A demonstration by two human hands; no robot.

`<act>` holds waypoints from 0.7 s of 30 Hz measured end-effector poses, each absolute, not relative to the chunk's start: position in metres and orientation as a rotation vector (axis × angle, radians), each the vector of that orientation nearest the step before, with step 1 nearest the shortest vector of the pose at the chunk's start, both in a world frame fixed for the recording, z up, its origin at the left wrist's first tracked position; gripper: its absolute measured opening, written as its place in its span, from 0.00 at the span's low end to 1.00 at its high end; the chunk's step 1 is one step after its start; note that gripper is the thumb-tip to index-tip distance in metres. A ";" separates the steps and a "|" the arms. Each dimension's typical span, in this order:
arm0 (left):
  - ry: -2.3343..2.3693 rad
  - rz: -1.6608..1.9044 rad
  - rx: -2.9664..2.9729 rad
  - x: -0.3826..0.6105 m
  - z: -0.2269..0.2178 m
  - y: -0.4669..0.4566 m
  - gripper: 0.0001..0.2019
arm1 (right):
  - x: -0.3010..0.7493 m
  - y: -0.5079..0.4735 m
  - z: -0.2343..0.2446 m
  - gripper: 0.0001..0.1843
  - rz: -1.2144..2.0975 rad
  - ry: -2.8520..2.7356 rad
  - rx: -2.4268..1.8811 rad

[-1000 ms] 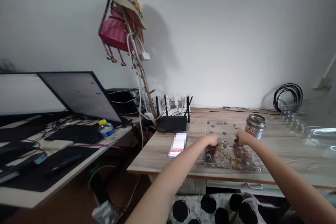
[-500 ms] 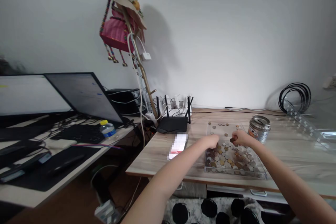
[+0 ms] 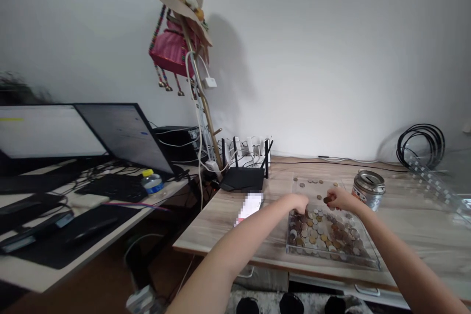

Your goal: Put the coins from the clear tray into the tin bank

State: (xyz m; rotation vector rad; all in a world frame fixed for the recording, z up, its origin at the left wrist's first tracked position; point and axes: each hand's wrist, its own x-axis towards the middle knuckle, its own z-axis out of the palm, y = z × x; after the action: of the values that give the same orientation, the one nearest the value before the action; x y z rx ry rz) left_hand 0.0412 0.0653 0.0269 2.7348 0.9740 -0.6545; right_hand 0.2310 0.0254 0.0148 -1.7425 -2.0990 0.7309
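A clear plastic tray [image 3: 333, 258] lies on the wooden desk, with many silver, gold and brown coins [image 3: 320, 235] heaped in its near half. Several single coins are spread apart toward its far edge. My right hand [image 3: 338, 199] is above the tray, thumb and fingers pinched on a dark brown coin [image 3: 327, 199]. At the tray's left side my left hand [image 3: 300, 203] reaches down to the coins with its fingers curled; whether anything is between the fingertips is hidden. A silver tin with a slotted lid [image 3: 369, 189] stands just right of the tray.
Left of the tray lie a phone [image 3: 250, 208] with a blurred screen and a black router [image 3: 243, 179] with upright antennas. A coiled black cable [image 3: 421, 144] leans on the wall. Another desk at left holds monitors [image 3: 125, 132] and a bottle [image 3: 151, 181].
The camera view has shifted slightly, so the scene sits a little lower and farther right. Both hands stay over the tray, and the right still holds the dark coin.
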 end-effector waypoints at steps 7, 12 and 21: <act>1.007 -0.194 2.753 0.029 0.022 0.048 0.15 | 0.231 0.035 0.012 0.08 0.773 -2.040 -1.668; 0.994 -0.059 2.756 0.030 0.017 0.036 0.22 | 0.228 0.036 0.015 0.10 0.838 -2.010 -1.592; 0.961 -0.006 2.770 0.024 0.017 0.027 0.15 | 0.224 0.034 0.021 0.11 0.874 -1.973 -1.567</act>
State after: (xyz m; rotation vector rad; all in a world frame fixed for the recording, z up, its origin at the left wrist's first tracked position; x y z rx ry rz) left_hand 0.0245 0.0273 0.0172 2.7700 0.9610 -0.0057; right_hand 0.2244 0.0337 0.0209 -1.5671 -1.9728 0.8740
